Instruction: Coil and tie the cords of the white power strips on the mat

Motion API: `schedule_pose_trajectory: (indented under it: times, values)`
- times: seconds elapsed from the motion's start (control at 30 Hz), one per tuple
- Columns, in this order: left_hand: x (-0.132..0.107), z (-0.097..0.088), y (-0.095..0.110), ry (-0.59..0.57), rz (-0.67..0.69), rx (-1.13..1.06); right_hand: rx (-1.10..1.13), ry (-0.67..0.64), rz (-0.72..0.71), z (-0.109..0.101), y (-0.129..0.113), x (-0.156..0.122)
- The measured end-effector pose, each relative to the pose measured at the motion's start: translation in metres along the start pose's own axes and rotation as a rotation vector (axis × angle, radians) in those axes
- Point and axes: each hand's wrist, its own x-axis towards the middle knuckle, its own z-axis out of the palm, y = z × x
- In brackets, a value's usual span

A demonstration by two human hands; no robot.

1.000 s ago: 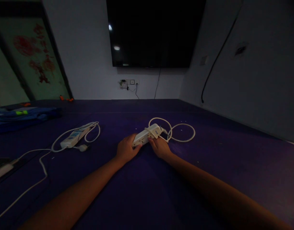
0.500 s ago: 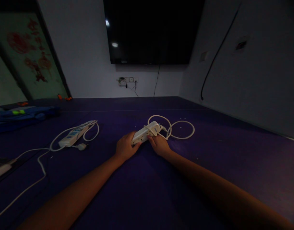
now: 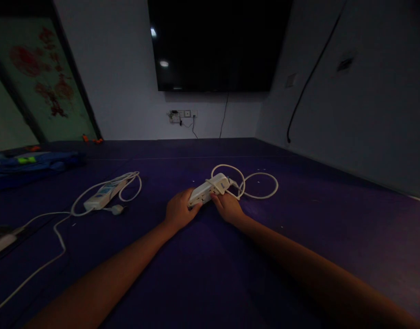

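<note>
A white power strip [image 3: 210,191] lies on the dark purple floor mat [image 3: 203,265] in front of me. My left hand [image 3: 178,211] grips its near end with curled fingers. My right hand [image 3: 227,206] holds its right side, fingers closed on the body. Its white cord [image 3: 256,186] loops on the mat to the right of the strip, with one turn lying across the strip's top.
A second white power strip [image 3: 103,193] with its cord and plug lies to the left. Blue fabric [image 3: 31,165] sits at the far left. A dark wall-mounted screen [image 3: 218,43] and wall sockets [image 3: 182,114] are ahead. A grey wall runs along the right.
The view shifted slightly one second ago; both hands have stayed on the power strip with almost no movement since.
</note>
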Motion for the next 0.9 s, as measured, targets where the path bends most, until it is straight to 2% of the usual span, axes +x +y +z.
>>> schedule_pose_trajectory:
  times: [0.3, 0.9]
  values:
    - [0.0001, -0.0009, 0.0010, 0.014, 0.001, -0.001, 0.003, 0.010, -0.031, -0.0015, -0.0005, -0.0006]
    - [0.0011, -0.0026, 0.0014, -0.010, 0.000, 0.017, -0.016, -0.012, -0.001, -0.0035, -0.0025, -0.0006]
